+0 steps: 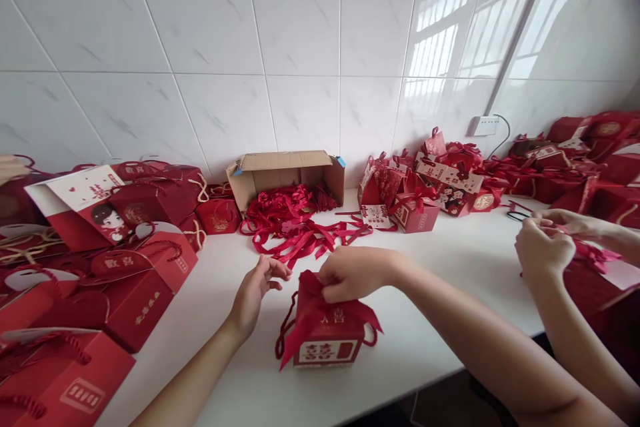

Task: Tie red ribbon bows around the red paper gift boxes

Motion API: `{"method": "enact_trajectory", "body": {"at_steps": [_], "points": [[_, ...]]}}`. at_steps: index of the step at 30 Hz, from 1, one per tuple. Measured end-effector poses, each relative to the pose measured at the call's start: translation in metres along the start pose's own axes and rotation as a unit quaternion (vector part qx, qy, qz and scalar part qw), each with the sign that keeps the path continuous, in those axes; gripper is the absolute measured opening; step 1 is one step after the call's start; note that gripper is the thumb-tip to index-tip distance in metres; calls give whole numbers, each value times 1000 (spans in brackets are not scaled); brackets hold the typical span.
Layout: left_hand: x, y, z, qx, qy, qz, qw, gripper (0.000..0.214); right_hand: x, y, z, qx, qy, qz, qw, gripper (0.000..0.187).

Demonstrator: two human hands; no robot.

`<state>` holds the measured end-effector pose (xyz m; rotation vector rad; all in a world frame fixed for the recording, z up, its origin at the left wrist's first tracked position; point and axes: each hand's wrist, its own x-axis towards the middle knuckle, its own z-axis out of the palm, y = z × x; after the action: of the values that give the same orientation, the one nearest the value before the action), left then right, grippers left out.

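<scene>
A small red gift box (pixel 326 340) with a red ribbon on top stands on the white table (pixel 440 260) in front of me. My right hand (pixel 353 272) is closed in a pinch on the ribbon at the box's top. My left hand (pixel 256 292) hovers just left of the box, fingers loosely apart, holding nothing I can see. A heap of loose red ribbons (pixel 300 227) lies behind the box, spilling from an open cardboard carton (pixel 285 172).
Red gift bags and boxes (pixel 100 260) are stacked along the left. More finished red boxes (pixel 425 193) crowd the back right and far right. Another person's hands (pixel 545 243) work on a red box at the right edge. A tiled wall rises behind the table.
</scene>
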<state>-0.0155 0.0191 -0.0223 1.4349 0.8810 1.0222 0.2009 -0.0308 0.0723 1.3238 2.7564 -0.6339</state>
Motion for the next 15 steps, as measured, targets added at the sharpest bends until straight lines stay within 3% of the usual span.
{"method": "enact_trajectory", "body": {"at_steps": [4, 7, 9, 11, 15], "points": [[-2, 1, 1, 2, 0, -17, 1000, 48, -33, 41, -9, 69, 43, 51, 995, 22], [-2, 3, 2, -3, -5, -17, 1000, 48, -64, 71, -18, 75, 95, 149, 981, 21], [-1, 4, 2, -5, -5, -13, 1000, 47, -85, 90, -25, 66, 145, 243, 957, 23], [-1, 5, 2, -5, -5, -9, 1000, 46, -105, 106, -32, 46, 209, 352, 911, 26], [-2, 4, 0, 7, -6, -5, 1000, 47, -132, 111, -48, -4, 391, 511, 766, 22]]}}
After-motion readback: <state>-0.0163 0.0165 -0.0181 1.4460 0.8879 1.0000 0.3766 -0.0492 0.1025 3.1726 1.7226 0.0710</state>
